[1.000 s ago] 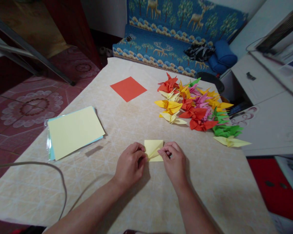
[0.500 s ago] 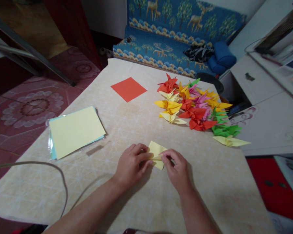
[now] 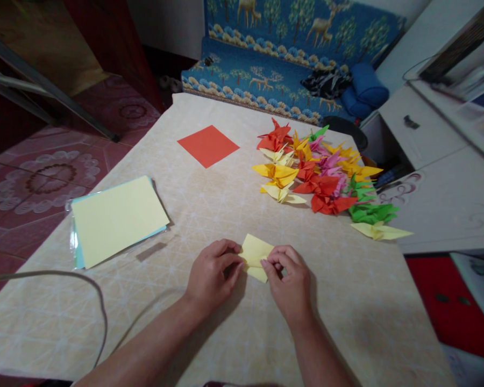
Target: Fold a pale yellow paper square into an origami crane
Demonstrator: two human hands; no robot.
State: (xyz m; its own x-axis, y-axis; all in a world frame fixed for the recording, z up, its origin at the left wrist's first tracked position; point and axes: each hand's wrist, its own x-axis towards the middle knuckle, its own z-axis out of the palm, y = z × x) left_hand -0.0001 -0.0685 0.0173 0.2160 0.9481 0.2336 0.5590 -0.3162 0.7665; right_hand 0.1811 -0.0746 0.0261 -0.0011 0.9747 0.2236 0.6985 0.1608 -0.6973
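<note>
A small folded piece of yellow paper (image 3: 256, 250) lies on the table between my two hands. My left hand (image 3: 215, 273) pinches its left edge between thumb and fingers. At its right side, my right hand (image 3: 290, 277) grips the paper, the thumb near a crease and the other fingers curled. Parts of the paper's side edges are hidden under my fingertips. Farther off on the table is a flat red paper square (image 3: 208, 146). To the right of it sit several folded paper cranes (image 3: 317, 183) in red, orange, pink, green and yellow.
A stack of pale yellow and blue paper (image 3: 121, 220) in a clear sleeve lies at the left. A cable (image 3: 99, 290) curves over the near left of the tablecloth (image 3: 210, 209). Behind the table is a blue patterned sofa (image 3: 266, 75); white drawers (image 3: 447, 156) stand right.
Both hands have shifted slightly on the yellow paper, the left fingers drawing back to its edge. More of its surface shows. The whole view has moved a little.
</note>
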